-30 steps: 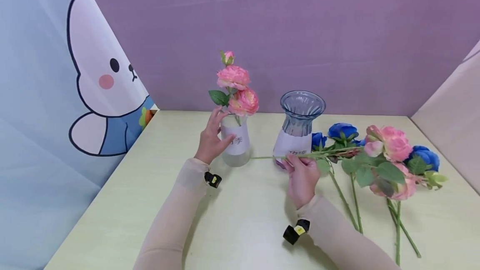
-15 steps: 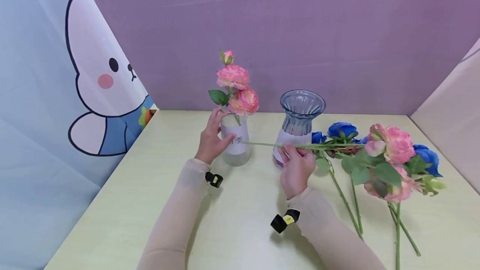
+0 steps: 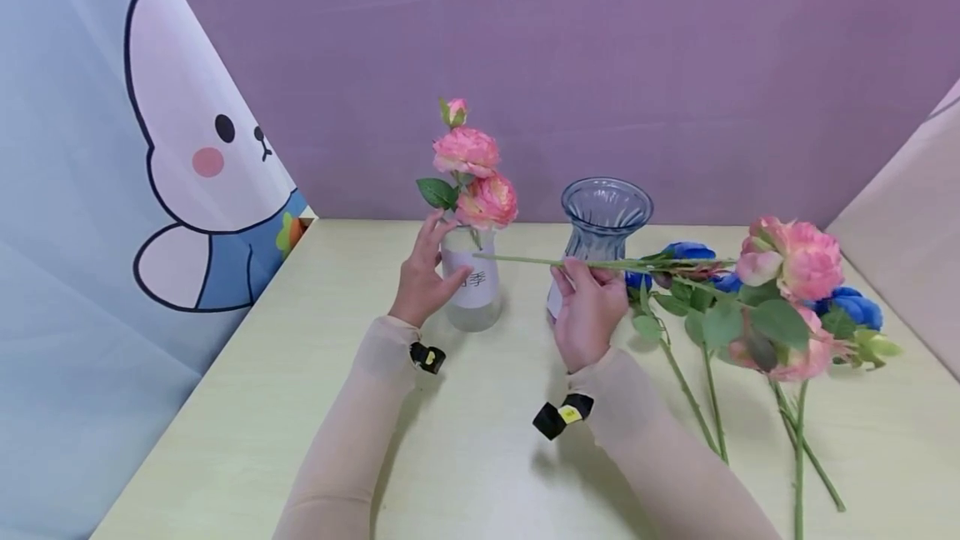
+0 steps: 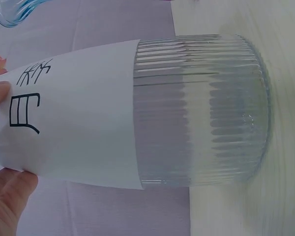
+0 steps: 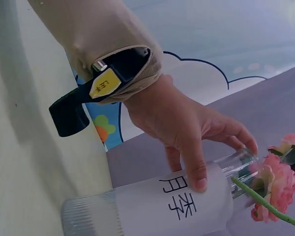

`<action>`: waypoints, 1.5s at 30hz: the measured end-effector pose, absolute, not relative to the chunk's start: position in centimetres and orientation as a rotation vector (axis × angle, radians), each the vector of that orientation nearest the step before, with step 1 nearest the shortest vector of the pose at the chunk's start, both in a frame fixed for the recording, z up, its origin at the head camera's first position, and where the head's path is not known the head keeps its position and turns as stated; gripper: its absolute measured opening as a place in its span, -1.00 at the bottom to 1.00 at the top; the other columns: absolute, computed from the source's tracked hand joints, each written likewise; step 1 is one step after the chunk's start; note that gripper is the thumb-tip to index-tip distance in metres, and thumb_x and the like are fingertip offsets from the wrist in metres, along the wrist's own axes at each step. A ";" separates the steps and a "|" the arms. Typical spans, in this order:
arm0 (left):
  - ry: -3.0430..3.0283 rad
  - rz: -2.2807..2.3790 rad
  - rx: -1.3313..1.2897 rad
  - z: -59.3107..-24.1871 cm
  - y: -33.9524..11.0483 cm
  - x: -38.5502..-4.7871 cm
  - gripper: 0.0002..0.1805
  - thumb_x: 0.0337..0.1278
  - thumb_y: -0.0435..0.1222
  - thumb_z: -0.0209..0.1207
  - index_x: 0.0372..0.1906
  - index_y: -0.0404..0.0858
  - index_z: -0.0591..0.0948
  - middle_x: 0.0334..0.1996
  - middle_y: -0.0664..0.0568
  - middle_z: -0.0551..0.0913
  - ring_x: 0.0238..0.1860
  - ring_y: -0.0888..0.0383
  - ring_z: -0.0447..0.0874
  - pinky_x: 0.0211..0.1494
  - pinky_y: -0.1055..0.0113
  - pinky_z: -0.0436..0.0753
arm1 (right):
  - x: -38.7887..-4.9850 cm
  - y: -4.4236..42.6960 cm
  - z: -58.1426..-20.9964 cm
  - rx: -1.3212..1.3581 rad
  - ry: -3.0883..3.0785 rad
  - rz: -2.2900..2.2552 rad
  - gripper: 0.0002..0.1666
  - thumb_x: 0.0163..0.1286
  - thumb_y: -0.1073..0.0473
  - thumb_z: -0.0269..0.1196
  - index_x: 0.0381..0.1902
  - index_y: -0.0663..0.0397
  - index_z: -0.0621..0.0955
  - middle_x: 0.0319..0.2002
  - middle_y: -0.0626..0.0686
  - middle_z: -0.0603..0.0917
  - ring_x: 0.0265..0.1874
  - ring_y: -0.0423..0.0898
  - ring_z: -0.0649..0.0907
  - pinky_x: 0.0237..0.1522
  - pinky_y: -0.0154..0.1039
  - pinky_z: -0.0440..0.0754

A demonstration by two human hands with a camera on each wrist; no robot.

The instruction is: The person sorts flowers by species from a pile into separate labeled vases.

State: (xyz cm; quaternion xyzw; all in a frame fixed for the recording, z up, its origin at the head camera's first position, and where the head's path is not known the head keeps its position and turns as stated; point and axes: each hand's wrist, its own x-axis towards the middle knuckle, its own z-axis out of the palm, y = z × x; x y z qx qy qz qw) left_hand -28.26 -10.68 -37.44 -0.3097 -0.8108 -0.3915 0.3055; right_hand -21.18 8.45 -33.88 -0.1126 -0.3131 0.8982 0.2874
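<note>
My left hand (image 3: 422, 277) grips a clear ribbed vase (image 3: 474, 317) with a white paper label, its thumb on the front; the left wrist view shows fingertips on the label (image 4: 88, 113). Pink flowers (image 3: 467, 152) stand in this vase. My right hand (image 3: 590, 315) pinches the green stem (image 3: 525, 259) of a pink flower (image 3: 806, 261), held roughly level with the blooms to the right. The stem's cut end is in front of the clear vase's upper part, also in the right wrist view, where the stem (image 5: 265, 202) lies near the vase neck.
A blue glass vase (image 3: 606, 211) with a label stands behind my right hand. Blue flowers (image 3: 855, 308) and several green stems (image 3: 690, 390) lie on the right of the table (image 3: 465, 457). A purple cloth (image 3: 600, 65) hangs behind, a rabbit-print cloth (image 3: 202, 107) at left.
My right hand has risen and moved slightly left, lifting the pink flower's stem from low beside the clear vase to near its neck. My left hand has stayed on the vase.
</note>
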 end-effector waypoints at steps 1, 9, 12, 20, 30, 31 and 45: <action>-2.145 -1.043 -0.819 -37.4 -10.7 -28.2 -0.25 -0.08 -0.48 0.38 0.26 -0.32 0.29 0.36 -0.34 0.19 0.12 -0.34 0.47 -0.11 -0.03 0.66 | -21.2 8.4 -33.7 -0.296 -0.829 2.399 -0.76 0.24 0.58 0.13 -0.25 0.27 0.35 -0.30 0.14 0.45 -0.46 -0.13 0.57 -0.36 -0.28 0.70; -2.133 -1.047 -0.827 -37.2 -10.5 -28.1 -0.25 -0.10 -0.49 0.38 0.25 -0.33 0.29 0.36 -0.35 0.20 0.06 -0.35 0.52 -0.11 0.01 0.67 | -21.4 7.9 -32.8 -0.257 -0.771 2.420 -0.83 0.24 0.57 0.14 -0.29 0.34 0.38 -0.42 0.10 0.49 -0.52 -0.13 0.57 -0.40 -0.31 0.69; -2.136 -1.031 -0.828 -37.2 -10.6 -28.1 -0.24 -0.09 -0.48 0.38 0.26 -0.33 0.28 0.35 -0.36 0.20 0.05 -0.35 0.52 -0.12 0.01 0.67 | -21.5 7.8 -32.5 -0.252 -0.743 2.429 -0.83 0.24 0.57 0.14 -0.27 0.38 0.39 -0.40 0.11 0.48 -0.53 -0.13 0.57 -0.41 -0.32 0.69; -2.152 -1.030 -0.843 -37.3 -10.6 -28.2 -0.25 -0.06 -0.46 0.38 0.27 -0.29 0.27 0.35 -0.34 0.20 0.10 -0.35 0.49 -0.10 0.00 0.66 | -21.7 7.8 -31.4 -0.263 -0.658 2.433 -0.84 0.25 0.57 0.13 -0.30 0.36 0.38 -0.38 0.15 0.48 -0.57 -0.13 0.55 -0.44 -0.32 0.68; -2.147 -1.028 -0.837 -37.2 -10.8 -28.1 -0.27 -0.07 -0.47 0.38 0.24 -0.34 0.29 0.34 -0.35 0.21 0.10 -0.36 0.48 -0.10 0.02 0.67 | -22.0 7.8 -29.9 -0.274 -0.738 2.436 -0.79 0.28 0.52 0.16 -0.18 0.29 0.40 -0.25 0.15 0.49 -0.46 -0.11 0.56 -0.28 -0.29 0.70; -2.145 -1.029 -0.839 -37.2 -10.8 -28.1 -0.26 -0.08 -0.46 0.38 0.24 -0.34 0.29 0.34 -0.36 0.21 0.10 -0.36 0.48 -0.10 0.02 0.66 | -22.0 7.7 -29.7 -0.287 -0.754 2.433 -0.79 0.28 0.51 0.17 -0.19 0.28 0.40 -0.25 0.14 0.49 -0.45 -0.11 0.57 -0.27 -0.29 0.70; -2.134 -1.038 -0.856 -37.1 -10.8 -28.0 -0.27 -0.06 -0.46 0.38 0.25 -0.35 0.29 0.34 -0.36 0.21 0.10 -0.37 0.48 -0.11 -0.01 0.66 | -22.5 6.4 -29.2 -0.312 -0.867 2.371 -0.77 0.21 0.55 0.20 -0.32 0.24 0.39 -0.37 0.09 0.49 -0.45 -0.12 0.57 -0.34 -0.28 0.70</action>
